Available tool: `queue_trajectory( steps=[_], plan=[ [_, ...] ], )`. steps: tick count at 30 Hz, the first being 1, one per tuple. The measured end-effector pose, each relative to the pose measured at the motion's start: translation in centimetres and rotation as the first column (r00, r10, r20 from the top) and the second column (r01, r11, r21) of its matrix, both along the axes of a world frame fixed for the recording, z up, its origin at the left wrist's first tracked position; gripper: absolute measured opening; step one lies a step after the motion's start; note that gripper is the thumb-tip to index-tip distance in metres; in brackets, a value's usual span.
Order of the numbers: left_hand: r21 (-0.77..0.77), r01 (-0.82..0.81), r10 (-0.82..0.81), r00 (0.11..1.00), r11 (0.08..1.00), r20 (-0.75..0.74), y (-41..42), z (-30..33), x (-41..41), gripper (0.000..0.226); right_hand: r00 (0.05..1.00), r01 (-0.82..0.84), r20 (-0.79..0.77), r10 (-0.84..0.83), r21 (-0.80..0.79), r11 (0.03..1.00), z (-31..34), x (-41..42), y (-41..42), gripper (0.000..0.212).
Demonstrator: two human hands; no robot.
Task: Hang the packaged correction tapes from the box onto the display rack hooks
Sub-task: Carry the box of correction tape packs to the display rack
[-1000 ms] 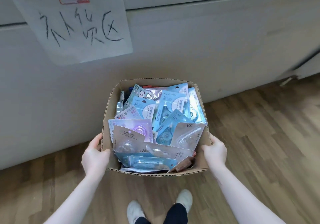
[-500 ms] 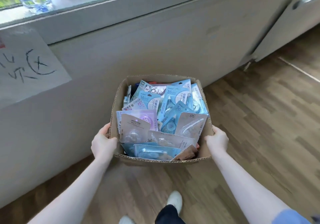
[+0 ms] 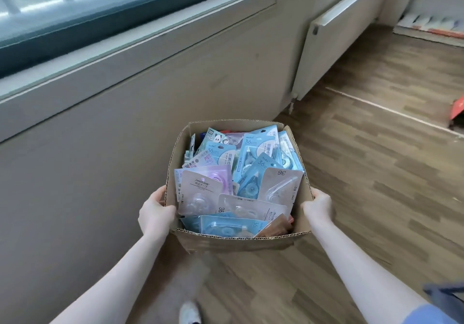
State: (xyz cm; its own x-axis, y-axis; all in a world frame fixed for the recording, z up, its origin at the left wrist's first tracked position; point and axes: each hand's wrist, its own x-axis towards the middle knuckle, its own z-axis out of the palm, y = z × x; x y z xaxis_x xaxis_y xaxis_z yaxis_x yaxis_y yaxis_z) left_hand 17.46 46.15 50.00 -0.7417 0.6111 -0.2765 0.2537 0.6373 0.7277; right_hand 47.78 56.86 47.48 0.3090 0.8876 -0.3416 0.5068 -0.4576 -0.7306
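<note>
Cardboard box (image 3: 233,242) of correction tapes (image 3: 241,180) between left hand (image 3: 155,212) and right hand (image 3: 317,207), fingers clamped on its sides.

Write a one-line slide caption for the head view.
Both hands, left and right, carry a cardboard box of packaged correction tapes above a wooden floor.

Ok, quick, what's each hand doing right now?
Left hand: grips the left wall of the cardboard box.
Right hand: grips the box's right wall.

It looked like a stationery shop: a brown cardboard box (image 3: 236,242) brimmed with blister-packed correction tapes (image 3: 253,163), and stocked white shelving (image 3: 431,26) stood beyond.
</note>
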Motion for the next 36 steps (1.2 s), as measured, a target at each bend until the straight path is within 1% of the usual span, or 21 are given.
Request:
queue_trajectory(
  steps=[3, 12, 15, 18, 20, 24, 28, 33, 36],
  plan=[
    [0.023, 0.102, -0.101, 0.995, 0.995, -0.011, 4.5, 0.7, 1.8, 0.061, 0.996, 0.087, 0.017, -0.087, 0.009, 0.996, 1.0, 2.8, 1.4, 0.037],
    [0.018, 0.374, -0.374, 0.927, 0.927, 0.016, 18.6, -1.2, 8.8, 0.066, 0.941, 0.328, 0.094, -0.326, -0.004, 0.945, 0.3, 10.9, 6.7, 0.031],
    [0.016, 0.467, -0.468, 0.883, 0.884, 0.034, 24.5, -2.1, 11.1, 0.065, 0.902, 0.425, 0.097, -0.420, -0.034, 0.904, -0.3, 13.0, 9.7, 0.031],
    [-0.008, 0.576, -0.576, 0.818, 0.818, -0.013, 30.9, -2.2, 13.7, 0.060, 0.863, 0.499, 0.119, -0.491, -0.056, 0.865, -0.4, 15.1, 12.9, 0.023],
    [-0.006, 0.632, -0.632, 0.775, 0.775, -0.025, 35.1, -1.9, 15.6, 0.059, 0.836, 0.544, 0.118, -0.536, -0.048, 0.838, -0.2, 16.5, 15.2, 0.023],
    [-0.015, 0.700, -0.700, 0.713, 0.714, -0.039, 41.6, -0.5, 19.5, 0.060, 0.781, 0.621, 0.129, -0.611, -0.051, 0.782, 0.2, 19.2, 18.6, 0.032],
    [0.011, 0.760, -0.758, 0.649, 0.650, -0.065, 47.1, 0.2, 24.2, 0.062, 0.711, 0.700, 0.114, -0.694, -0.024, 0.714, 0.5, 23.2, 21.6, 0.029],
    [0.037, 0.790, -0.787, 0.613, 0.612, -0.073, 52.6, 0.3, 32.2, 0.063, 0.655, 0.754, 0.084, -0.751, -0.018, 0.656, 0.3, 30.1, 25.2, 0.030],
    [0.053, 0.801, -0.798, 0.599, 0.597, -0.064, 55.7, -0.2, 38.5, 0.061, 0.635, 0.772, 0.081, -0.769, -0.020, 0.635, -0.6, 36.3, 28.4, 0.030]
  ],
)
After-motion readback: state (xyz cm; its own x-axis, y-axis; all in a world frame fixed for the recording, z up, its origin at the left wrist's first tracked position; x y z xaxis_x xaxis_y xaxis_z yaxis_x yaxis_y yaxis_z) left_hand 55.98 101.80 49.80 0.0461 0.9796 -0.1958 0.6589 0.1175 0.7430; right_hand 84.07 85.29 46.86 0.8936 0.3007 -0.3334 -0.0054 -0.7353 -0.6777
